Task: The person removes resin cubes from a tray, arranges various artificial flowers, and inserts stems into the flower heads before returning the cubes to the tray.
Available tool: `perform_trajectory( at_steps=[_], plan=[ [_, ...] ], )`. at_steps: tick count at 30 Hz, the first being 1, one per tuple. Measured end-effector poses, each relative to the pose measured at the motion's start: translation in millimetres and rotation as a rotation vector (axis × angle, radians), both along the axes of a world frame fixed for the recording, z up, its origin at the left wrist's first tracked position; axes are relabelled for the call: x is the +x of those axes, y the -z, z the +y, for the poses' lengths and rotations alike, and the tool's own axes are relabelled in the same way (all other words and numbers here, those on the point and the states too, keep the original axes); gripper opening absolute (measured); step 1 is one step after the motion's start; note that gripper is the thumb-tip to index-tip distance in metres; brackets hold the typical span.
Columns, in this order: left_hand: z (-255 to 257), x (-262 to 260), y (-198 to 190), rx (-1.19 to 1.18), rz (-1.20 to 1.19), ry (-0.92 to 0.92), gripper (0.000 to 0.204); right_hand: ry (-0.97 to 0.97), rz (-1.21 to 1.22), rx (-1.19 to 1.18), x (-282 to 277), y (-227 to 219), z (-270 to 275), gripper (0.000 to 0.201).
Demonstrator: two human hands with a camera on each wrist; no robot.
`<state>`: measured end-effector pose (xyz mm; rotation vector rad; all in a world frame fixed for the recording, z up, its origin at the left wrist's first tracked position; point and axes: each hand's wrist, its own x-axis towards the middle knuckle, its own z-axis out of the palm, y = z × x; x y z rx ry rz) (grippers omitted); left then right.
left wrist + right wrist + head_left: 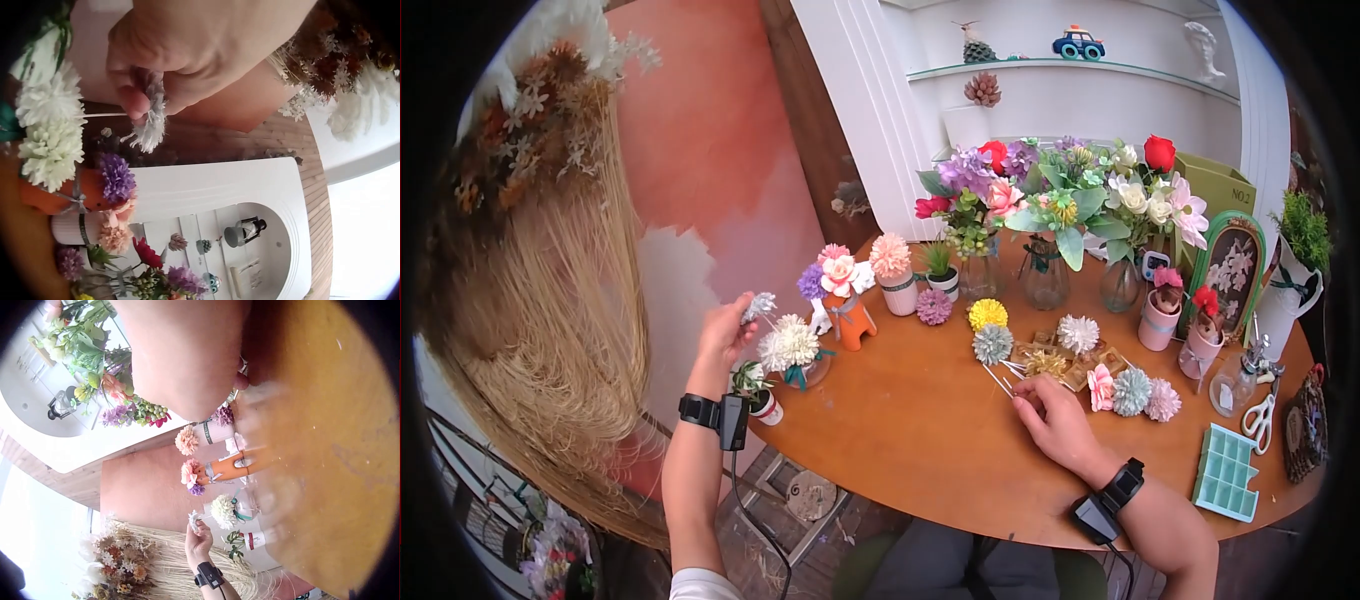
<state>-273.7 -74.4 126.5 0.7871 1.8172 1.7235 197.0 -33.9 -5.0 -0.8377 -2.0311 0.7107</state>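
My left hand (725, 335) pinches a pale grey-white flower (758, 307) in the air, above and left of a cream pompom flower (790, 343) in a small glass vase. In the left wrist view, the left hand (181, 50) has thumb and fingers around the grey-white flower (150, 125), and a thin white stem runs towards the cream flowers (53, 153). My right hand (1060, 425) rests on the table with loosely bent fingers, its fingertips beside thin white stems (997, 380) below a grey-blue flower (992, 344). The right wrist view hides most of its fingers.
A gold flower (1045, 362) lies beyond the right hand. Pink and blue flowers (1132, 391) lie to its right, near a teal tray (1226, 473) and white scissors (1258, 423). Vases of flowers (1045, 285) stand behind. A small potted plant (767, 407) stands by the left wrist.
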Motion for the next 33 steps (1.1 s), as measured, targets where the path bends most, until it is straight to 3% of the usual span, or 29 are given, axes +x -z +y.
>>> perform_trajectory(
  at_steps=[3,5,6,10,12,13,14,15,17,21,23,26,29,33],
  plan=[
    [11.8,-17.1,21.3,-0.100,0.093,0.018,0.028,0.006,-0.010,0.002,-0.3,0.4,-0.1,0.018],
    [12.7,-3.6,25.2,-0.381,1.116,-0.129,0.026,-0.001,-0.009,-0.007,-0.3,0.9,-0.2,0.018],
    [8.6,14.0,23.7,-0.439,1.137,-0.222,0.026,0.001,-0.008,-0.006,0.0,1.1,0.3,0.018],
    [14.2,14.2,36.2,-0.446,1.222,-0.286,0.027,-0.025,-0.059,0.013,2.3,-2.1,-1.6,0.016],
    [20.1,11.9,45.0,-0.158,1.335,-0.393,0.023,-0.025,-0.100,0.007,3.0,-4.0,-0.7,0.016],
    [22.0,22.3,44.4,-0.151,1.331,-0.371,0.023,-0.020,-0.163,0.191,2.7,-1.2,1.4,0.018],
    [18.9,40.3,38.0,0.037,1.382,-0.365,0.019,-0.014,-0.233,0.374,3.9,2.0,2.5,0.021],
    [14.9,58.3,31.3,0.228,1.419,-0.366,0.016,0.003,-0.248,0.368,4.2,4.4,2.9,0.021],
    [10.9,97.4,27.9,0.292,1.410,-0.290,0.014,0.018,-0.349,0.450,1.9,9.3,0.9,0.029],
    [9.3,167.1,45.3,0.159,1.187,0.396,0.028,-0.054,-0.366,0.350,4.2,15.7,4.4,0.033],
    [15.7,198.9,65.9,0.069,1.023,0.592,0.041,-0.051,-0.382,0.374,6.0,13.1,5.1,0.032],
    [57.4,222.2,109.9,0.079,0.831,0.715,0.062,-0.066,-0.397,0.385,10.0,11.1,6.1,0.028],
    [92.0,232.9,125.5,0.179,0.873,0.711,0.062,-0.026,-0.435,0.476,14.3,9.0,5.5,0.023],
    [107.8,238.4,127.0,0.316,1.096,0.825,0.042,0.122,-0.475,0.537,14.2,6.8,4.1,0.014]
  ],
)
